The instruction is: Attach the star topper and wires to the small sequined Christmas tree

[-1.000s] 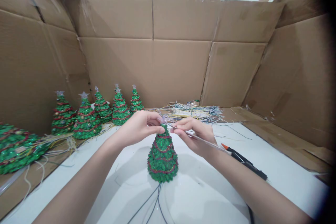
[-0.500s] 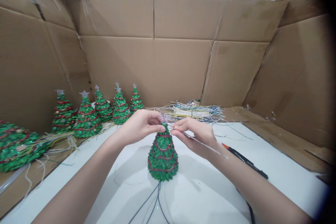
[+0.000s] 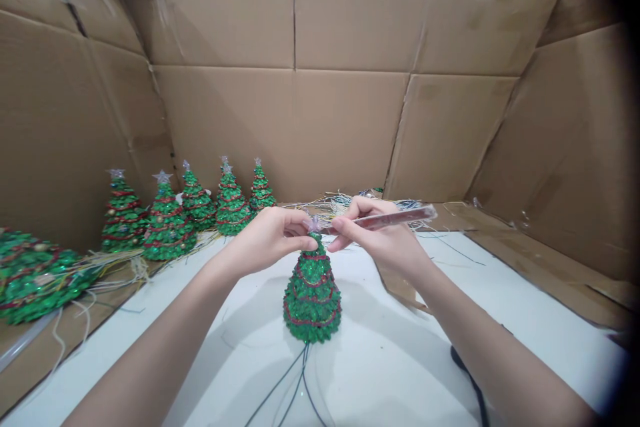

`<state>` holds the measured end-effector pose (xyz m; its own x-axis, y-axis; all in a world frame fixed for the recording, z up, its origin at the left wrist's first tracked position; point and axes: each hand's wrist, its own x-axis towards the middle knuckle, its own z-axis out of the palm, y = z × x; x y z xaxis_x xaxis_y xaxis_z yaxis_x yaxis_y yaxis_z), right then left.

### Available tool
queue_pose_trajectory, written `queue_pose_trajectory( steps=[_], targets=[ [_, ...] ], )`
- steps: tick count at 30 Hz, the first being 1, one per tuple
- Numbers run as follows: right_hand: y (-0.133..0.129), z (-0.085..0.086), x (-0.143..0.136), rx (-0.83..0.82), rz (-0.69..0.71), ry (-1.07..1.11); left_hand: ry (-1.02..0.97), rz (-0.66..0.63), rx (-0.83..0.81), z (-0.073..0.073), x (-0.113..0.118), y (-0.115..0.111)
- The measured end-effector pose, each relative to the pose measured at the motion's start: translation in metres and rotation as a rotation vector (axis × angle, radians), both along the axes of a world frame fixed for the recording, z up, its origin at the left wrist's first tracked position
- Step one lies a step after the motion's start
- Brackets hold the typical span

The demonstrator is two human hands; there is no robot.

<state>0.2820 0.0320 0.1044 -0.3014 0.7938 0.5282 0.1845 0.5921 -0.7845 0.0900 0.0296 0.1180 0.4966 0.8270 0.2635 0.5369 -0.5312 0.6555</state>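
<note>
At the frame's lower centre, the glittery green conical tree with red garlands (image 3: 313, 300) stands upright, its tip pinched by the nearer left hand (image 3: 273, 238), while the right hand (image 3: 383, 238), just beside, grips a slim, flat, reddish translucent stick (image 3: 400, 217) angled leftward toward that tip.

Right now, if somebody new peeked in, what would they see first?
Probably the sparkly green tree in the middle, with the left hand at its top and the right hand holding a stick beside it. Then, maybe, the other trees at the left and the tall cardboard behind.
</note>
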Motion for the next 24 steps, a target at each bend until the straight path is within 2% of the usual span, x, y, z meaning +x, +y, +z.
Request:
queue_pose_trajectory(
  steps=[5, 7, 9, 11, 13, 15, 20, 24],
  targets=[
    [0.011, -0.018, -0.007, -0.187, 0.081, 0.272, -0.007, -0.027, -0.001, 0.000, -0.001, 0.000],
    [0.012, -0.020, -0.009, -0.184, 0.080, 0.297, -0.002, -0.021, 0.009, 0.001, -0.001, 0.001],
    [0.009, -0.021, -0.007, -0.056, 0.030, 0.237, 0.001, -0.018, 0.005, 0.001, -0.002, 0.001],
    [0.006, -0.020, -0.004, 0.186, -0.024, 0.122, -0.001, -0.021, -0.012, 0.001, -0.002, 0.002],
    [0.004, -0.020, 0.001, 0.416, -0.034, 0.000, -0.006, -0.018, -0.024, 0.001, -0.002, 0.002],
    [0.003, -0.022, 0.004, 0.573, -0.020, -0.069, -0.005, -0.009, -0.023, 0.001, -0.002, 0.002],
    [0.006, -0.026, 0.006, 0.813, -0.029, -0.152, -0.003, -0.010, -0.026, 0.001, -0.001, 0.002],
    [0.006, -0.027, 0.008, 0.837, -0.044, -0.214, 0.002, -0.004, -0.021, 0.000, -0.001, 0.002]
  ],
)
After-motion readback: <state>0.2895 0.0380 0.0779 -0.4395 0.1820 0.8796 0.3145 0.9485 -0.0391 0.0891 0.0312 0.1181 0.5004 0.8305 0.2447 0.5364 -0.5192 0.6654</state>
